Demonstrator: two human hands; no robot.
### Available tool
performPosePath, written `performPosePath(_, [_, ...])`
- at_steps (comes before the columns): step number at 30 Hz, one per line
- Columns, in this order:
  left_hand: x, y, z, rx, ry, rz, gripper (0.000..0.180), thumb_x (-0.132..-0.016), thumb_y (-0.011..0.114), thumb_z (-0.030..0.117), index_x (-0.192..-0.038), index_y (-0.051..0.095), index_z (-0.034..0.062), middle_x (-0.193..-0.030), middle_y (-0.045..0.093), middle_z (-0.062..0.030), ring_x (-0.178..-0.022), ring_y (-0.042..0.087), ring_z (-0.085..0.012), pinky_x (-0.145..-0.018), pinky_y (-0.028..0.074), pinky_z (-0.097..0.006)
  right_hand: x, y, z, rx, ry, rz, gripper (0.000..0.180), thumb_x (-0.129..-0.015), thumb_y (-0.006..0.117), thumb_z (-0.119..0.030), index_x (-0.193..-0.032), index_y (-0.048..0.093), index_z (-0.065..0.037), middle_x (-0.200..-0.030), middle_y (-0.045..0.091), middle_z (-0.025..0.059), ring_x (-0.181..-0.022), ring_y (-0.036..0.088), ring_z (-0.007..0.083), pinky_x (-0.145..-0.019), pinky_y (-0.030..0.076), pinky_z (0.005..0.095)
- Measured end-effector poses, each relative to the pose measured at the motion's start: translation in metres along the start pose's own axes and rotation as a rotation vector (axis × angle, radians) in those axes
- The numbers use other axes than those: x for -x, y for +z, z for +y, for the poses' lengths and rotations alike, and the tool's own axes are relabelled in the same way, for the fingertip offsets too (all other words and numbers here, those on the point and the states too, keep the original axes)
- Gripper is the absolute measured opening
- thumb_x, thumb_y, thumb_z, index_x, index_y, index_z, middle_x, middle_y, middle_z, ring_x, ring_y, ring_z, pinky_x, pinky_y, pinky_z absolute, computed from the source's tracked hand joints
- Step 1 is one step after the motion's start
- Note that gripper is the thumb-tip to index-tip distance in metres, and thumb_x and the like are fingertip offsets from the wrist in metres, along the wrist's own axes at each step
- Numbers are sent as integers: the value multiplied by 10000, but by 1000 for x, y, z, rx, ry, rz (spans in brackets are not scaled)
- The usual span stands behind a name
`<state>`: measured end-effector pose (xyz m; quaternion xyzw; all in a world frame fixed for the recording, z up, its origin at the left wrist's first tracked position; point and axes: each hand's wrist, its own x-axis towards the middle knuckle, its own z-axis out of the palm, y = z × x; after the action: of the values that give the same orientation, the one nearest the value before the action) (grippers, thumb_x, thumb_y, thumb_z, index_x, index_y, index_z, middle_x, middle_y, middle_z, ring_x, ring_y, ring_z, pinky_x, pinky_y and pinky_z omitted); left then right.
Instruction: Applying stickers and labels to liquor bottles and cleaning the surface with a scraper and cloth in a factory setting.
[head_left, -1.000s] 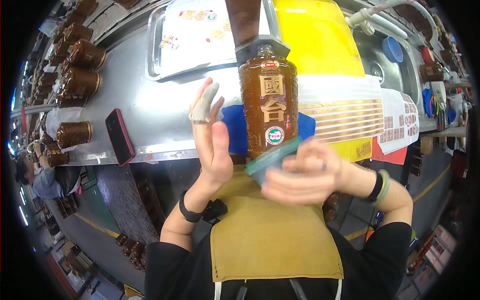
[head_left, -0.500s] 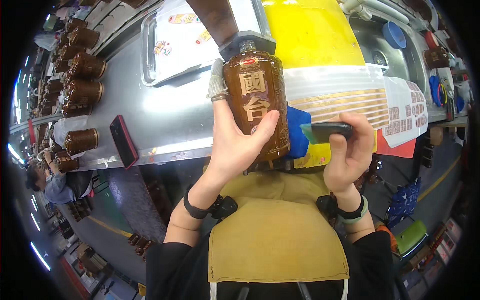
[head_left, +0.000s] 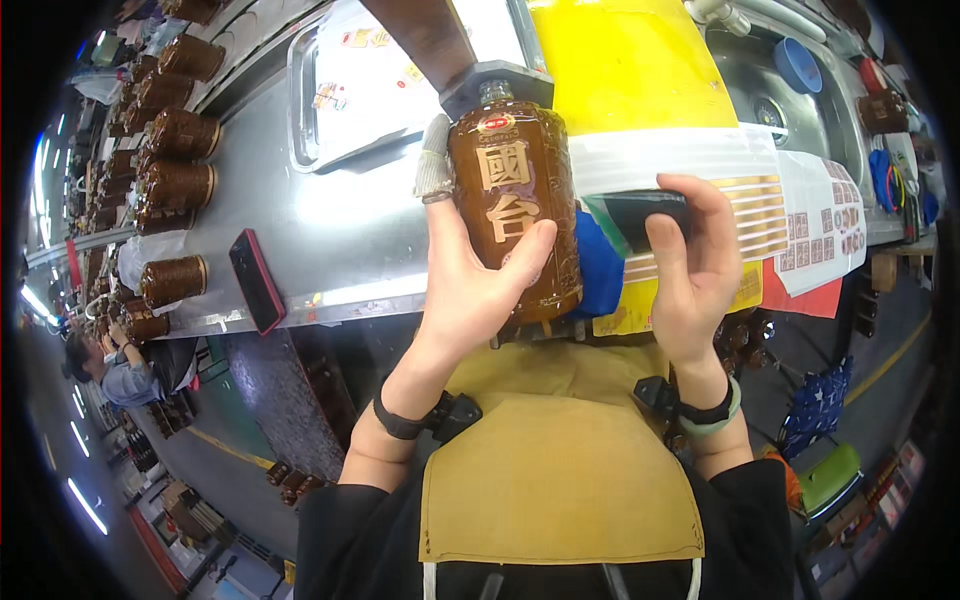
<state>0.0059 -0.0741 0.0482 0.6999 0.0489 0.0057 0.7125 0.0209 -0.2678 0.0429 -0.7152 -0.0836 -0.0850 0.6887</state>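
Left hand (head_left: 470, 290): grip closed round squat brown glazed ceramic bottle (head_left: 515, 215) — held upright above steel tabletop (head_left: 330, 240).
Right hand (head_left: 695, 270): fingers pinch small dark flat scraper (head_left: 640, 215) — just beside bottle.

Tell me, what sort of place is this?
Probably a bottling or packing line in a factory. The left hand holds a brown bottle over a long steel bench; rows of like brown bottles stand along it, and another worker is nearby.
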Motion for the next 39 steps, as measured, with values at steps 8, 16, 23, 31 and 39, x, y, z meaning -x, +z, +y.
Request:
performPosePath(8, [10, -15, -7, 428, -58, -44, 816, -1097, 409, 426, -1622, -93, 55, -1598, 313, -220, -1419, 442, -303, -1151, 408, -441, -44, 5, -14, 448, -612, -282, 195, -798, 731, 0, -986, 734, -53, -988, 732, 49, -912, 657, 229, -834, 507, 338])
performPosePath(16, [11, -18, -10, 396, -153, 18, 864, -1063, 162, 661, -1591, 220, -21, -1572, 408, -182, -1438, 410, -270, -1200, 293, -409, -14, 0, -27, 566, -896, -625, 288, -685, 737, -139, -972, 749, -119, -1021, 739, -11, -852, 649, 139, -717, 467, 290])
performPosePath(23, [13, -23, -9, 425, -162, 14, 894, -1058, 131, 671, -1593, 228, -37, -1606, 357, -200, -1463, 378, -287, -1211, 280, -413, -48, 17, -48, 791, -946, -549, 343, -655, 714, -157, -989, 743, -88, -1024, 720, 5, -830, 625, 142, -710, 444, 309])
performPosePath(31, [14, -25, -16, 470, -210, 23, 935, -1050, 146, 683, -1598, 158, -75, -1646, 259, -235, -1519, 286, -309, -1249, 219, -418, -42, 32, -55, 606, -847, -716, 320, -654, 721, -114, -973, 737, -89, -959, 705, 7, -762, 593, 155, -654, 448, 280])
performPosePath(39, [10, -31, -19, 506, -185, -73, 962, -1037, 140, 703, -1607, 105, -71, -1669, 205, -233, -1554, 205, -312, -1270, 161, -423, -33, 49, -58, 619, -871, -891, 305, -711, 705, -165, -1005, 709, -82, -876, 618, 29, -784, 546, 202, -675, 473, 322])
